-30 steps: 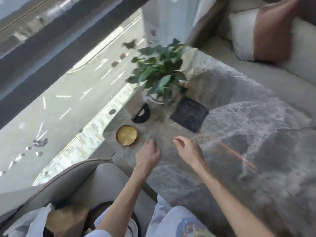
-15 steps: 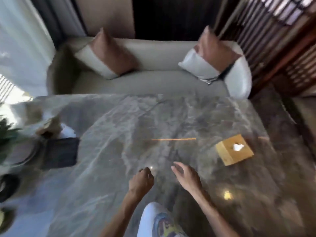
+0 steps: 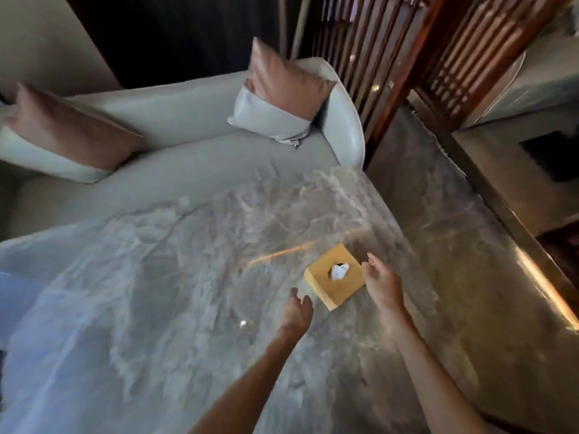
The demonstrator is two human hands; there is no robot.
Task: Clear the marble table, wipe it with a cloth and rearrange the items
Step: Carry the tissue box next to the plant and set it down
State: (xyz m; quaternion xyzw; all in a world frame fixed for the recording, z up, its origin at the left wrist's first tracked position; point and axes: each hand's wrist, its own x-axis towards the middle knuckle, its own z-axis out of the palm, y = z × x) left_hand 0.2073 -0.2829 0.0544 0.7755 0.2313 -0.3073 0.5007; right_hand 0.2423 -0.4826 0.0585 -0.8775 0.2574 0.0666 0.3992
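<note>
The yellow tissue box is seen standing on the marble table, near its right-hand end, with a white tissue bunched in its top opening. Half a second ago the box lay well off to the right of both hands; it has now been bracketed by them. The right hand is held just beside the box's right edge, fingers straight and relaxed, nothing grasped; whether the box is touched cannot be told. The left hand is placed near the box's near-left corner, apart from it, loose and empty. The view has been swung away from the plant end of the table. The box is judged to be the item about to be cleared; it is not yet lifted. Beyond the box, a pale sofa with a cushion is seen.
</note>
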